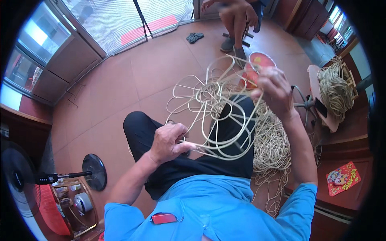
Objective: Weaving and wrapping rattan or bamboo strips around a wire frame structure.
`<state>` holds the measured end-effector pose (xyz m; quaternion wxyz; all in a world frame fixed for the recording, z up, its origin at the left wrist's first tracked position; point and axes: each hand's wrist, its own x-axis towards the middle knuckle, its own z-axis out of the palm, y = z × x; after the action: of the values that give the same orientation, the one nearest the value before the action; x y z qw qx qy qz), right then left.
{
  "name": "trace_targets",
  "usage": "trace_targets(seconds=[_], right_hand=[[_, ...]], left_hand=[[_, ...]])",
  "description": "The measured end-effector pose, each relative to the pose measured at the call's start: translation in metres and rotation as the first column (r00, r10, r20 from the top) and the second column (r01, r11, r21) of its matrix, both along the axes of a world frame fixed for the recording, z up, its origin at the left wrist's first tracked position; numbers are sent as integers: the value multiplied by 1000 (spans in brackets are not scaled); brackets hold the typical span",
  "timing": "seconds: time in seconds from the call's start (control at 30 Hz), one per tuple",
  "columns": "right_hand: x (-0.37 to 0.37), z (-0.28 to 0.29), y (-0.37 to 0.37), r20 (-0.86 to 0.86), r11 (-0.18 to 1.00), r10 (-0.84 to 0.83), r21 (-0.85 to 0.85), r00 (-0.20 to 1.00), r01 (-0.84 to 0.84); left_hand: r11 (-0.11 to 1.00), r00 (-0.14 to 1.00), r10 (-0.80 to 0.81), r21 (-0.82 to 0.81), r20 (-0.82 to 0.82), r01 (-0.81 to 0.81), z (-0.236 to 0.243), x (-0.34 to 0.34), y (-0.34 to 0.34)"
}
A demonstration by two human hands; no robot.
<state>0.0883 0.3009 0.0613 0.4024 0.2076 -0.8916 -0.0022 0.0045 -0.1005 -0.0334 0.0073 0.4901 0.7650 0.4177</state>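
Over my lap is an openwork frame (223, 158) of pale, thin rods or cord, with a round rim, spokes and petal-like loops; its exact kind I cannot tell. My left hand (171, 140) pinches its near left rim between thumb and fingers. My right hand (275, 90) is raised at the far right side, its fingers closed round a pale strand by the upper loops. Beneath and beyond it, more pale loops overlap, so I cannot tell which belong to the frame. A large tangled heap of pale cord (271, 140) lies on the floor beside my right leg.
A red tub (261, 60) stands ahead, near another person's legs (235, 24). Bundled cord (335, 88) rests on a seat at the right, with a dark phone (320, 107) beside it. At the left is a fan (18, 176). A dark cloth (194, 37) lies on the tiles.
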Motion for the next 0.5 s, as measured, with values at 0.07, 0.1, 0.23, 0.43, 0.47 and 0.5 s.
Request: trace_targets(seconds=[0.07,0.1,0.23,0.43,0.47,0.5], right_hand=[[-13,7,-10,10,981,-84,-174,996,84],[-11,5,-16,19,930,-173,-326,985,170],[6,-23,-20,149,594,-211,-765,966,248],[61,-88,-114,459,197,297,-888,838,416],[66,-95,-130,496,156,354,-867,793,473],[70,-97,-144,505,146,369,-860,780,489]], left_hand=[[979,974,132,132,183,-157,-10,12,10],[954,854,210,93,477,-286,0,20,12],[869,644,217,155,733,-469,4,3,19],[841,7,-125,110,992,-529,15,9,31],[839,-2,-120,101,993,-534,13,12,29],[836,-32,-82,51,996,-546,10,15,29]])
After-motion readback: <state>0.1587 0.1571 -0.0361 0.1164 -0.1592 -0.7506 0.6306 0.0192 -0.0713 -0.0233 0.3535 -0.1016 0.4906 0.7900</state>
